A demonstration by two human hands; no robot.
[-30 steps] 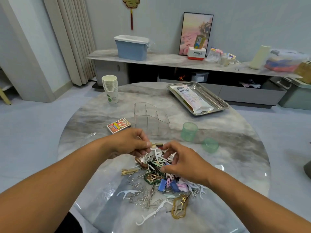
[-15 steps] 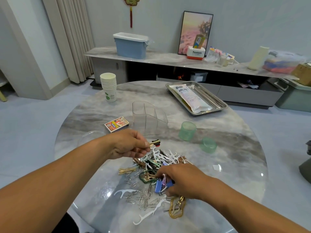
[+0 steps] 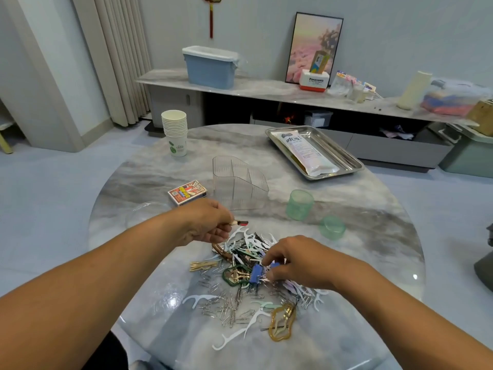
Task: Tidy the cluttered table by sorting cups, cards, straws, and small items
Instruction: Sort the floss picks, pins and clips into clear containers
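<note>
Round marble-patterned tabletop (image 3: 346, 217) carries the work; a low sideboard (image 3: 266, 89) stands against the far wall.

Pile of small items (image 3: 248, 265) lies at the near centre of the tabletop: white floss picks, paper clips, binder clips and hair clips, mixed and overlapping. Right hand (image 3: 298, 260) rests on the pile's right side, its grip pressed together on a blue binder clip (image 3: 256, 273). Left hand (image 3: 205, 222) is raised just above the pile's far left edge, its grip pinching a small stick-like item (image 3: 240, 223) with a dark red tip; what it is cannot be told.

Beyond the pile stands a clear plastic organiser (image 3: 237, 182), upright, with a card box (image 3: 187, 192) just to its left. A green cup (image 3: 299, 204) stands to the organiser's right, and a green lid (image 3: 332, 227) lies near it. A stack of paper cups (image 3: 174, 132) stands at the far left edge. A steel tray (image 3: 344, 158) at the far right holds a white packet (image 3: 304, 152).
</note>
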